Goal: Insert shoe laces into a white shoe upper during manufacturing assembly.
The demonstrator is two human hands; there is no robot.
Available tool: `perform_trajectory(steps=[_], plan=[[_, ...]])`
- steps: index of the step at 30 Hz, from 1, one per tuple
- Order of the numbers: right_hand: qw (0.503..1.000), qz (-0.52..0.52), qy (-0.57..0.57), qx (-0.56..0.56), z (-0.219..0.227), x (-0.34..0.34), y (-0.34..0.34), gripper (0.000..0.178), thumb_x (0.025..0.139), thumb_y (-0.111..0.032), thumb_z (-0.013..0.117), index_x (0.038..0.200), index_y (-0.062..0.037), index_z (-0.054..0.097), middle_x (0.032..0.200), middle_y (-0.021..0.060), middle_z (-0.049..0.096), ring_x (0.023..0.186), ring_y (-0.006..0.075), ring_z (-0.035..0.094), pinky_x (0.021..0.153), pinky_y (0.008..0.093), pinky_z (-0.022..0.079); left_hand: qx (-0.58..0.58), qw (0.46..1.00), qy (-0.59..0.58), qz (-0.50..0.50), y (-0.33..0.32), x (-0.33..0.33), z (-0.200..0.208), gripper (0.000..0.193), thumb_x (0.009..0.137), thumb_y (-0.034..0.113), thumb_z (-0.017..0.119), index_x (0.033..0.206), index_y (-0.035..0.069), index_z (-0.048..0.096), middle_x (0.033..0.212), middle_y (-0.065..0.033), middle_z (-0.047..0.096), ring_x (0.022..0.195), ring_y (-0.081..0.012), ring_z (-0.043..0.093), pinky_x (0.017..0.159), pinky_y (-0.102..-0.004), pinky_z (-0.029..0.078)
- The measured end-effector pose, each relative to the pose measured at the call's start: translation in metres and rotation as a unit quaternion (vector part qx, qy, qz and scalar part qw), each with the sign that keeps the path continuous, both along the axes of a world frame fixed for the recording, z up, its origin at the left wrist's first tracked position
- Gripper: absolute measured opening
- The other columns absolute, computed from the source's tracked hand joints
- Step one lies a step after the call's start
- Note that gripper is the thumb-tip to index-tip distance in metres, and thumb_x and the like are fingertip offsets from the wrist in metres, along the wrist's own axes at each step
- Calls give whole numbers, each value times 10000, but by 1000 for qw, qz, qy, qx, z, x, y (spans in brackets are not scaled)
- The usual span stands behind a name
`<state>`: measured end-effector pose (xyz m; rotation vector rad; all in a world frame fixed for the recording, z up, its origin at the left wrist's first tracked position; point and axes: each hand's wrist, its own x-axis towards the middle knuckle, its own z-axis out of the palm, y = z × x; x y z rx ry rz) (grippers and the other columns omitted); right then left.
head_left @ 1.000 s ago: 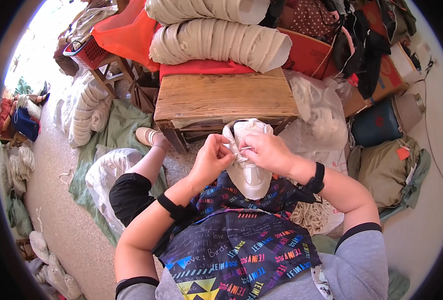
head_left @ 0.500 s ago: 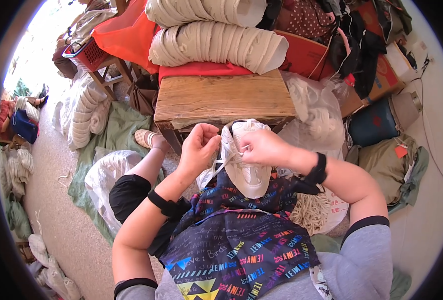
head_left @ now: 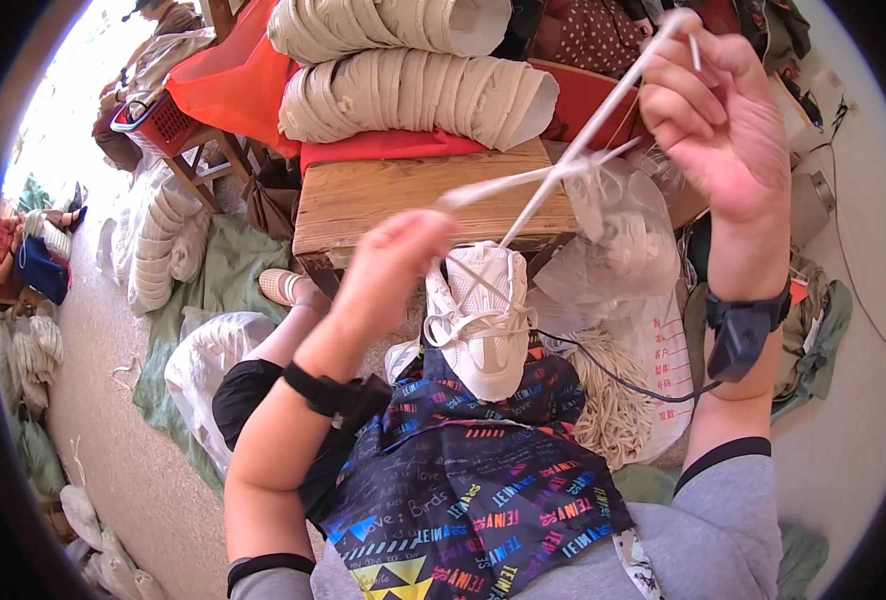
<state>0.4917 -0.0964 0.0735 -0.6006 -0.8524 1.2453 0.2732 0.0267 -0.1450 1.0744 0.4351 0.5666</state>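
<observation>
A white sneaker (head_left: 481, 345) rests on my lap, its toe toward me, with a white shoelace (head_left: 603, 115) partly threaded through it. My right hand (head_left: 718, 125) is raised high to the right, fingers closed on the lace, which runs taut down to the top of the shoe. Just left of the sneaker, my left hand (head_left: 393, 265) is slightly blurred; its fingers pinch another stretch of the same lace. That stretch crosses in front of the taut part, its free tip pointing right. Loops of lace lie across the shoe's front.
Ahead stands a wooden stool or box (head_left: 403, 205), with rolled stacks of off-white shoe pieces (head_left: 413, 100) beyond it. A heap of pale laces (head_left: 608, 400) lies right of my lap. Plastic bags (head_left: 218, 370) lie on both sides. Far left, another person sits near a red basket (head_left: 153, 125).
My right hand has swung up and to the right from the shoe, drawing the lace out long. The left hand has shifted slightly and now pinches a lace stretch.
</observation>
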Motion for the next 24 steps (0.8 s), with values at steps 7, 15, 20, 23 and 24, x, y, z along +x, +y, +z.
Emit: perform_trajectory(steps=[7, 15, 20, 23, 24], plan=[[941, -308, 115, -86, -91, 110, -49, 104, 876, -46, 556, 965, -9, 596, 922, 53, 633, 903, 197, 626, 986, 393, 488, -188, 944, -174, 210, 97, -115, -41, 117, 997, 172, 545, 1047, 67, 560, 760, 31, 521, 596, -45, 428, 540, -194, 351], [932, -306, 148, -125, -140, 180, -77, 99, 923, -16, 513, 869, -89, 471, 649, -26, 430, 474, 63, 350, 439, 217, 279, 129, 982, 138, 8, -25, -68, -79, 107, 895, 105, 684, 969, 65, 617, 784, 5, 593, 677, -96, 568, 639, -230, 484], [888, -420, 99, -160, -127, 236, -105, 125, 932, -23, 531, 845, -96, 480, 641, -23, 455, 450, 62, 340, 406, 214, 253, 420, 879, 218, -54, -57, -40, -84, 164, 796, 111, 744, 873, 36, 621, 861, -69, 533, 742, -172, 578, 648, -313, 499], [854, -486, 83, -165, -112, 263, -130, 166, 920, -15, 540, 800, -103, 465, 625, -24, 434, 449, 67, 329, 394, 220, 248, 449, 879, 159, 3, -58, -34, -84, 156, 820, 98, 720, 819, 22, 584, 779, -45, 546, 678, -132, 556, 603, -289, 474], [839, -512, 84, -165, -107, 271, -138, 182, 916, -8, 538, 785, -105, 457, 619, -26, 425, 449, 68, 324, 390, 223, 246, 448, 880, 158, 2, -57, -30, -83, 156, 820, 98, 720, 819, 22, 584, 779, -45, 546, 678, -132, 556, 603, -289, 474]])
